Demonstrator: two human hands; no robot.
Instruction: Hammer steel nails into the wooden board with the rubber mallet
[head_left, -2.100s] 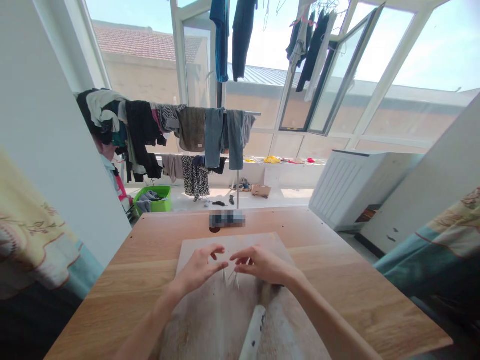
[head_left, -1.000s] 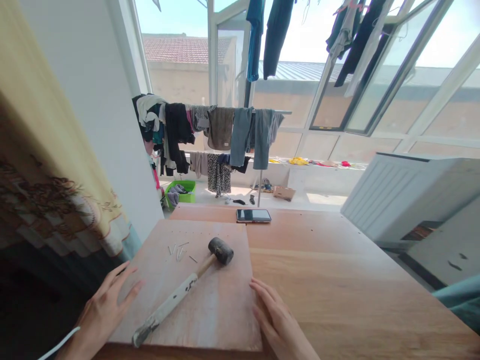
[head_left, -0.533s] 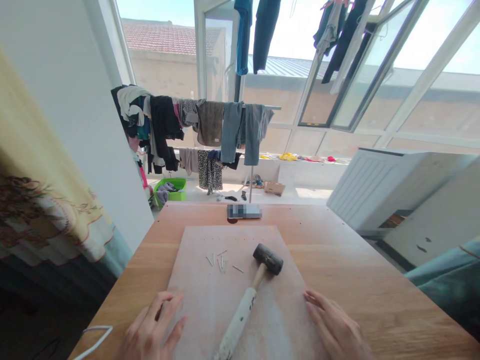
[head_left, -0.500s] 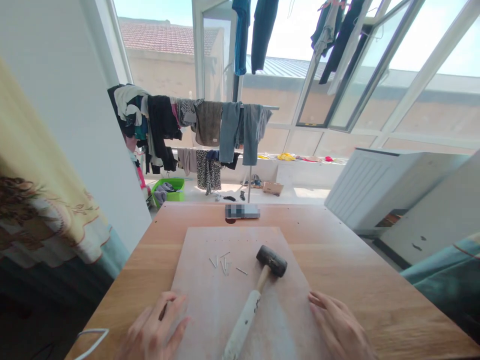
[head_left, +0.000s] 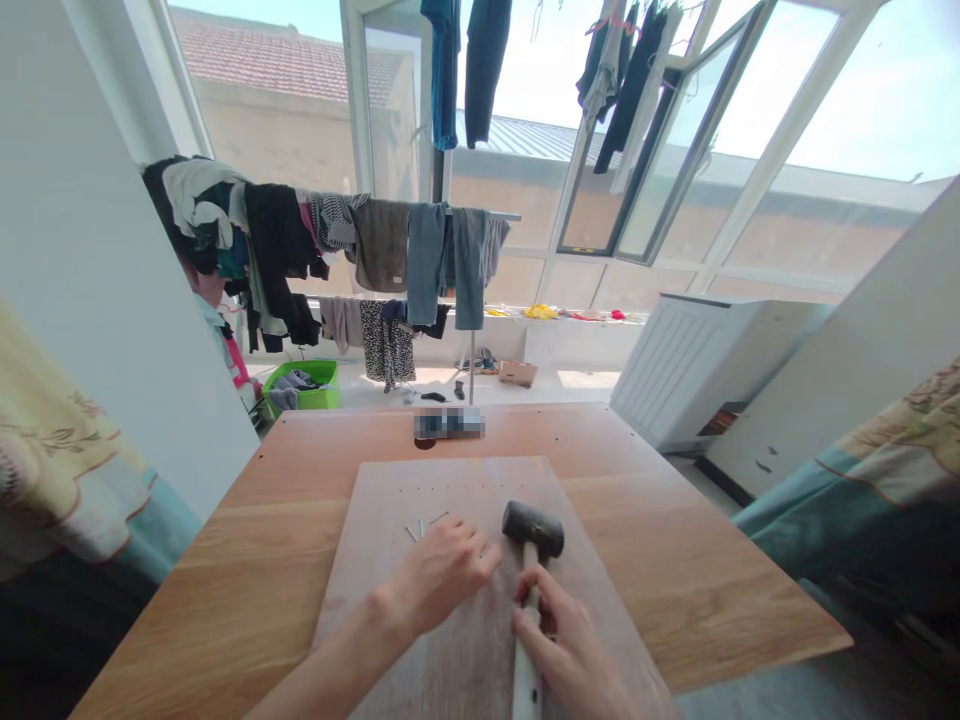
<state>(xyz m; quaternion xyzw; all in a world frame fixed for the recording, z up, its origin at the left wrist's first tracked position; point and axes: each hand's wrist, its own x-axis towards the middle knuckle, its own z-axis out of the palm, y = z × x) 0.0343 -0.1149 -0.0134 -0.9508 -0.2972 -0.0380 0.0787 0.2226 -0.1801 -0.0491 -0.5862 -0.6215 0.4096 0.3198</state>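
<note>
A black-headed rubber mallet (head_left: 533,528) with a pale handle lies on a thin wooden board (head_left: 345,600). My right hand (head_left: 566,630) has its fingers and thumb around the handle, just below the head. To its left, my left hand (head_left: 454,560) is over the board with its fingers curled down. Its fingertips are turned away from view, so what they hold, if anything, is hidden. Several loose nails (head_left: 421,528) show just beyond that hand, which covers the others. A row of small holes or dots (head_left: 448,488) runs across the board's far end.
The board rests on a wooden table (head_left: 247,560). At the table's far edge lies a blurred-out box-like object (head_left: 450,423). Beyond stand a drying rack with clothes (head_left: 381,245), a green basket (head_left: 322,385) and a white ribbed cabinet-like piece (head_left: 667,370).
Both hands have left the board's side edges. My left hand has moved in over the nails, and my right hand has taken hold of the mallet's handle, which has turned more upright. The view has shifted right.
</note>
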